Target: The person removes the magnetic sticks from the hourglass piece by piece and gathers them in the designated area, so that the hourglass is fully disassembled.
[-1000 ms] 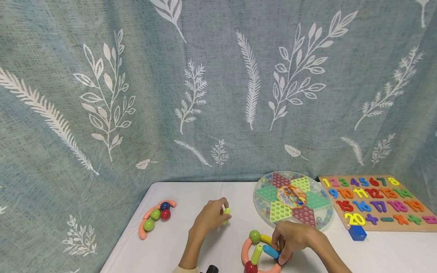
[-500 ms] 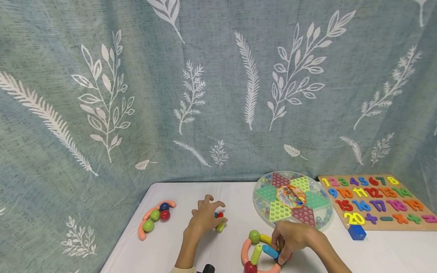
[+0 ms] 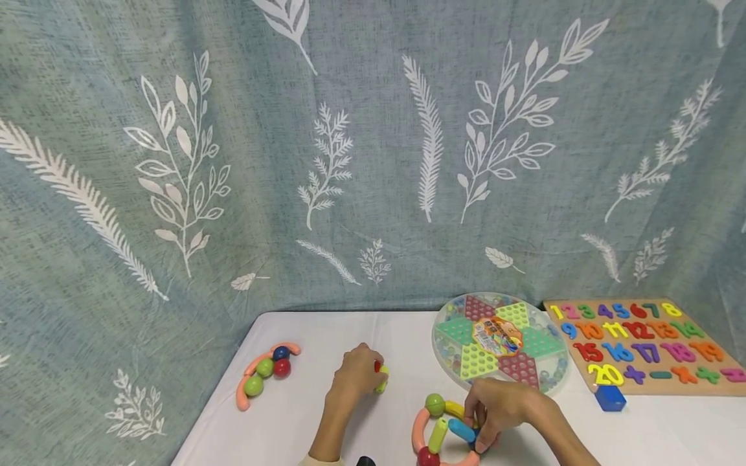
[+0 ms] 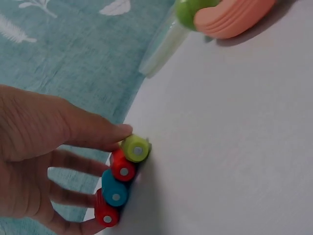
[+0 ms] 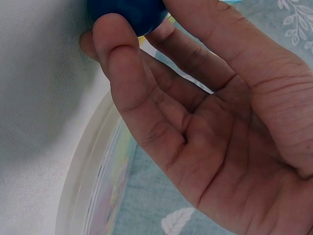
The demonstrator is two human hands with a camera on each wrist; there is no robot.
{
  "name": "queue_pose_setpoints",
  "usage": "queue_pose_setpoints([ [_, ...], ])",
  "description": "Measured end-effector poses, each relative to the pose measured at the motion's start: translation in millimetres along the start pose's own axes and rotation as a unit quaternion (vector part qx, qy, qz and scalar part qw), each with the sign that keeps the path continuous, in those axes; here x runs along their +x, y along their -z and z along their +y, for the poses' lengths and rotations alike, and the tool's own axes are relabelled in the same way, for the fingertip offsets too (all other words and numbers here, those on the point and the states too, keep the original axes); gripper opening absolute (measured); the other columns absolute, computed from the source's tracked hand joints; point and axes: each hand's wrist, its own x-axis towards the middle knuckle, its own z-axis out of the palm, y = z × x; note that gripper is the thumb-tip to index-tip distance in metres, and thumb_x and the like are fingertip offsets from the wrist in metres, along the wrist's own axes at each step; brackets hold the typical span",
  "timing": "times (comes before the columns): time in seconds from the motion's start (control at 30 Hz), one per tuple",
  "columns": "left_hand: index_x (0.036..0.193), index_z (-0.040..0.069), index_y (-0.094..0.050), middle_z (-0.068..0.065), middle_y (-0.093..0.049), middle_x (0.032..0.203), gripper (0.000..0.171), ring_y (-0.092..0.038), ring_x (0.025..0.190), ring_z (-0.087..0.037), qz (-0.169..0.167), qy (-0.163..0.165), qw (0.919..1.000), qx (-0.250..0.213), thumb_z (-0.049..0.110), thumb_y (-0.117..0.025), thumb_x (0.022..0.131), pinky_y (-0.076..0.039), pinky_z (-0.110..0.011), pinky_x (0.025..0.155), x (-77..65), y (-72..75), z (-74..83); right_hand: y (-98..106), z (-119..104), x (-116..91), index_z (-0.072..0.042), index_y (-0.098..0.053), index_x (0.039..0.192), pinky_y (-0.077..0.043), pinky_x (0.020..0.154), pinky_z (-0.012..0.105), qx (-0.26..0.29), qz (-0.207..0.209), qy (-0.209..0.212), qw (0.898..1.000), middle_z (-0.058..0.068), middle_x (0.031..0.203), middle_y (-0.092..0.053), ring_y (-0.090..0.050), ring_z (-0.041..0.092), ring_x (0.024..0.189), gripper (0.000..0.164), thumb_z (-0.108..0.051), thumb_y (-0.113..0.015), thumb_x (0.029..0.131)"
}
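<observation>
My left hand (image 3: pixel 358 372) holds a row of short toy rods against the white table, its thumb on the lime rod (image 4: pixel 135 148). A red rod (image 4: pixel 122 166), a blue rod (image 4: pixel 114 188) and another red rod (image 4: pixel 106 211) lie side by side behind it, with the fingers curled along them. Each rod end shows a silver dot. My right hand (image 3: pixel 501 404) pinches a dark blue ball (image 5: pixel 129 14) on a ring of curved pieces. That ring includes a green ball (image 3: pixel 434 404), a coral curved piece (image 3: pixel 419 430) and a red ball (image 3: pixel 428 457). A lime rod (image 3: pixel 438 435) and light blue rod (image 3: pixel 462 430) rise from it.
At the left lie coral curved pieces (image 3: pixel 242 393) with green balls (image 3: pixel 254 386), a red ball (image 3: pixel 282 369) and a blue ball (image 3: pixel 281 353). A round star-patterned game board (image 3: pixel 539 343), a number board (image 3: pixel 713 383) and a blue block (image 3: pixel 610 398) lie right.
Half a second ago the left fingers were spread above the rods; now they are drawn in around them, slightly to the right. The right hand and the ring have stayed put.
</observation>
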Motion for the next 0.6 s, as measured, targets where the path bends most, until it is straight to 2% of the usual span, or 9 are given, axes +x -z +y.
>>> queue_pose_setpoints([
  [0.1,0.105,-0.003,-0.078,-0.017,-0.065,0.101,0.023,-0.059,0.089,-0.032,0.015,0.022,0.9996,0.005,0.007,-0.082,0.084,-0.056,-0.050,0.063,-2.1,-4.1,2.0,-1.8,-0.6,0.9,-0.026,-0.079,0.091,-0.059,0.060,0.029,0.002,0.001,-0.003,1.000,-0.001,0.077,-0.078,-0.074,0.017,0.066,0.028,-0.031,-0.097,0.070],
  [0.23,0.104,-0.001,-0.077,-0.017,-0.065,0.100,0.022,-0.059,0.090,-0.032,0.013,0.022,0.9996,0.014,0.008,-0.082,0.085,-0.056,-0.053,0.064,-1.0,-4.9,3.0,-1.2,1.7,0.7,-0.026,-0.078,0.091,-0.059,0.060,0.029,0.003,0.000,-0.008,1.000,-0.001,0.077,-0.078,-0.074,0.017,0.066,0.029,-0.031,-0.097,0.070],
  [0.47,0.106,0.002,-0.076,-0.018,-0.065,0.103,0.022,-0.061,0.092,-0.034,0.016,0.013,0.9992,0.034,0.012,-0.081,0.087,-0.055,-0.059,0.072,-2.0,-2.6,5.8,-2.4,-6.3,-4.6,-0.025,-0.079,0.091,-0.059,0.061,0.028,0.006,0.004,-0.016,1.000,-0.001,0.077,-0.078,-0.074,0.015,0.065,0.028,-0.027,-0.096,0.071],
  [0.5,0.107,0.002,-0.076,-0.019,-0.065,0.104,0.024,-0.061,0.093,-0.035,0.020,0.009,0.9990,0.038,0.012,-0.081,0.086,-0.054,-0.061,0.074,-2.6,-1.8,6.9,-4.0,-13.1,-7.4,-0.024,-0.078,0.092,-0.058,0.060,0.027,-0.009,0.010,-0.015,1.000,-0.002,0.076,-0.078,-0.074,0.014,0.064,0.025,-0.026,-0.095,0.074],
  [0.6,0.112,0.003,-0.076,-0.021,-0.065,0.112,0.031,-0.063,0.097,-0.039,0.027,-0.018,0.9975,0.063,0.016,-0.084,0.085,-0.052,-0.061,0.080,-3.7,1.4,11.4,-6.1,-18.4,-9.6,-0.023,-0.078,0.092,-0.057,0.060,0.025,-0.011,0.015,-0.020,1.000,-0.004,0.075,-0.077,-0.072,0.011,0.063,0.025,-0.022,-0.094,0.074],
])
